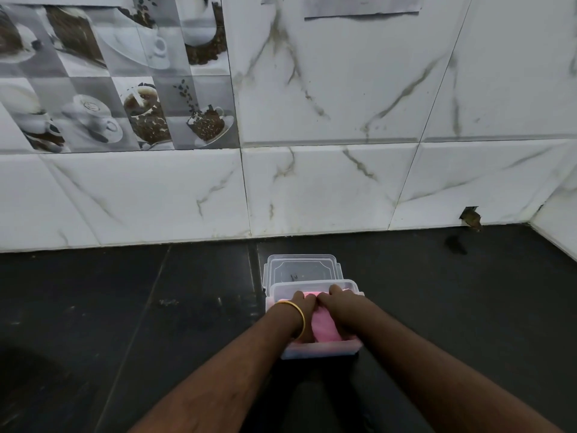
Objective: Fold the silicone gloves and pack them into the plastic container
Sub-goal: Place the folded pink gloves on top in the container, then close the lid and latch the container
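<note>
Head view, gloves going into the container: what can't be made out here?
- Pink gloves: mostly covered by left hand and right hand; fold and count unclear.
- Container interior: hidden by hands and gloves.
- Lid: near edge behind the container; small marking unreadable.
- Fingertips: buried in gloves, grip unclear.

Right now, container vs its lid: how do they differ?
The plastic container holds the pink gloves, with both hands pressing in; the lid lies bare, untouched. The container sits nearer the person; the lid lies behind it, toward the wall. Both are clear plastic on the dark counter.
</note>
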`<state>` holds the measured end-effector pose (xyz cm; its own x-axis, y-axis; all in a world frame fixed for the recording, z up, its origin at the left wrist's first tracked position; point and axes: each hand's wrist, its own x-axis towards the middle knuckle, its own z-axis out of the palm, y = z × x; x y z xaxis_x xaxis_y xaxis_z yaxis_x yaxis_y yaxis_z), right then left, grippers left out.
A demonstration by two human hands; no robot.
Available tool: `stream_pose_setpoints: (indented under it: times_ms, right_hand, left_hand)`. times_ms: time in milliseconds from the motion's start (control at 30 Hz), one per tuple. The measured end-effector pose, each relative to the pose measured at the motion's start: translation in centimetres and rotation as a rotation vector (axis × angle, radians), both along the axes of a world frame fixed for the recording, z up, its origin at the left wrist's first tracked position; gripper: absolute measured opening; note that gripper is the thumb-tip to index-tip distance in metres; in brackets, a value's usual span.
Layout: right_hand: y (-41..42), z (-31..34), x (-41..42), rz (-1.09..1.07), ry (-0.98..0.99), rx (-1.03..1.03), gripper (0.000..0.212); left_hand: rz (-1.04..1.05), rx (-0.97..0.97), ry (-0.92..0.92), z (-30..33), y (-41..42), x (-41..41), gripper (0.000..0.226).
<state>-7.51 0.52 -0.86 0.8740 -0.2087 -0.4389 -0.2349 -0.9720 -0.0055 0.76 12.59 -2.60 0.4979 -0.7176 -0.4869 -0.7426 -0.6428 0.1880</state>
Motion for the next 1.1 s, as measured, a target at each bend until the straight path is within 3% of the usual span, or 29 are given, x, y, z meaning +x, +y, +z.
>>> stream_pose_setpoints:
  times_ms: [100,267,300,367,467,567,633,733,833,933,1100]
  right_hand:
    - [0.7,-0.7,-0.6,-0.010,-0.096,-0.003,0.058]
    - [0.5,1.5,0.2,0.035,0.001,-0.015,0.060]
    - [0.1,2.4,0.6,0.050,0.017,0.020,0.057]
    - [-1.2,4.6,1.8,-0.024,-0.010,0.216,0.050]
    - [-3.6,6.3,3.5,-0.310,-0.230,0.590,0.027]
    - [-6.0,5.3,5.0,-0.566,-0.537,0.650,0.023]
    - [-7.1,3.6,5.6,-0.701,-0.585,0.634,0.032]
    - [-8.0,0.2,6.0,-0.814,-0.441,0.618,0.033]
    - [-8.2,-1.8,6.0,-0.887,-0.368,0.693,0.036]
    - [-8.3,-2.8,6.4,-0.918,-0.357,0.747,0.059]
    - [-8.1,-2.4,6.6,-0.907,-0.364,0.830,0.056]
  left_hand:
    - [-0.007,0.014,0.010,0.1,-0.2,-0.1,0.097]
    - [-0.055,0.063,0.001,1.9,-0.1,0.2,0.092]
    - [-0.057,0.086,0.032,2.7,-0.2,0.7,0.088]
    - [0.068,0.068,0.276,4.4,-0.4,2.1,0.076]
    - [0.298,-0.175,0.631,6.4,-0.3,5.0,0.039]
    - [0.552,-0.572,0.603,6.4,0.2,8.1,0.003]
    - [0.700,-0.692,0.466,4.8,0.4,9.9,0.015]
    - [0.821,-0.533,0.238,1.3,0.9,11.4,0.035]
    - [0.959,-0.391,0.290,-1.6,1.4,11.6,0.060]
    - [0.979,-0.405,0.343,-3.0,1.4,11.3,0.053]
    - [1.085,-0.524,0.447,-2.5,0.8,10.9,0.060]
